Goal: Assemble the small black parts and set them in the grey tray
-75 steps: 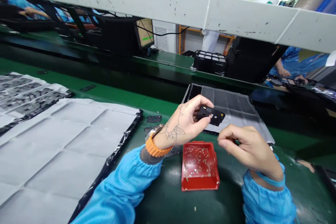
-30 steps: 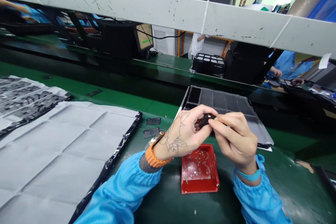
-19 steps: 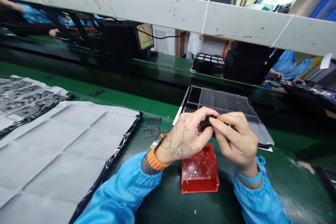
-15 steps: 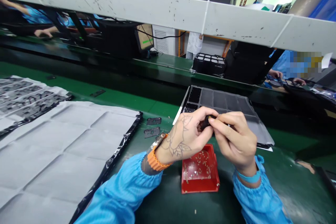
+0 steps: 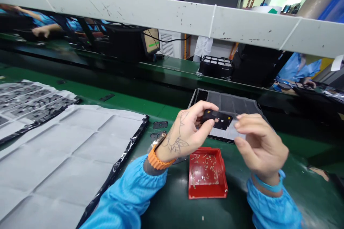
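Between the thumb and fingers of my left hand (image 5: pixel 192 128) is a small black plastic part (image 5: pixel 221 120) with gold-coloured spots on its face. Just to its right, my right hand (image 5: pixel 262 143) is apart from it, thumb and fingers spread with nothing seen between them. Below both hands sits a red bin (image 5: pixel 208 191) with many tiny pale pieces scattered on its floor. Similar flat black parts (image 5: pixel 160 125) lie on the green table left of my left hand, some partly hidden by the wrist. Behind the held part is a black compartment tray (image 5: pixel 233 102) under a translucent sheet.
A large tray covered by a white sheet (image 5: pixel 67 157) fills the left, beside another tray of black parts (image 5: pixel 34 102). A grey beam (image 5: pixel 161 12) crosses overhead. Another black part (image 5: pixel 107 97) lies farther back. Co-workers' hands (image 5: pixel 45 30) show beyond the bench divider.
My right hand has let go of the black part and moved right, its fingers opening. My left hand keeps hold, and the part's face is now more visible. The view has shifted slightly.
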Motion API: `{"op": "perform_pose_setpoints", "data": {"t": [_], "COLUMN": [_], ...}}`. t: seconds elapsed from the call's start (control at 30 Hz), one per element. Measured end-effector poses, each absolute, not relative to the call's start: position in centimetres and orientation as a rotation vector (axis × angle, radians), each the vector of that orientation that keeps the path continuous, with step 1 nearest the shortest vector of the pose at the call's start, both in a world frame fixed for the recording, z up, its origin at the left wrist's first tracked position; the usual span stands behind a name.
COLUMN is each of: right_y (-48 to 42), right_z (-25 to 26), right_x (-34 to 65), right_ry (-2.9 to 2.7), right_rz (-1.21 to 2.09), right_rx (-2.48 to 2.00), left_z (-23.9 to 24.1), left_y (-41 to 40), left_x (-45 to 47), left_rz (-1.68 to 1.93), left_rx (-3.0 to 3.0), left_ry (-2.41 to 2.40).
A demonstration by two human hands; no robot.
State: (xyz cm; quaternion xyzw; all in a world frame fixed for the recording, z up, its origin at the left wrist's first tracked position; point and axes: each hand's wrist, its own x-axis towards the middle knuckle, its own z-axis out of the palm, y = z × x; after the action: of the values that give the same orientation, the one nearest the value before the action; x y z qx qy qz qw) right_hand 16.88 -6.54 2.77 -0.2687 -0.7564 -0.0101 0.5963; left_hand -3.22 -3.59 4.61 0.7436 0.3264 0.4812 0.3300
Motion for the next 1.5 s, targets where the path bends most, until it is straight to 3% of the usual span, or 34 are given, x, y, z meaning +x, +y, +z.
{"op": "perform_pose_setpoints", "data": {"t": [0.27, 0.6, 0.8, 1.13, 1.5], "right_y": [-7.3, -6.9, -6.5, -4.7, -4.5], "right_z": [3.8, 4.2, 2.8, 1.2, 0.8], "right_x": [18.1, 18.2, 17.0, 15.4, 15.2], "right_ry": [-2.124, -2.209, -1.673, -1.32, -1.213], "right_rz": [0.341, 0.384, 0.379, 0.962, 0.989], "right_rx": [-0.912, -0.861, -1.074, -1.011, -1.022], "left_z": [5.0, 4.5, 4.3, 3.1, 3.3], "left_y": [-3.0, -2.9, -2.7, -2.2, -2.0], "left_x": [-3.5, -3.2, -3.1, -2.1, -1.9], "left_rz": [1.289, 1.19, 1.157, 1.162, 1.149], "left_rx": [1.629, 1.533, 1.529, 1.58, 1.586], "left_ry": [0.827, 0.76, 0.757, 0.733, 0.773]}}
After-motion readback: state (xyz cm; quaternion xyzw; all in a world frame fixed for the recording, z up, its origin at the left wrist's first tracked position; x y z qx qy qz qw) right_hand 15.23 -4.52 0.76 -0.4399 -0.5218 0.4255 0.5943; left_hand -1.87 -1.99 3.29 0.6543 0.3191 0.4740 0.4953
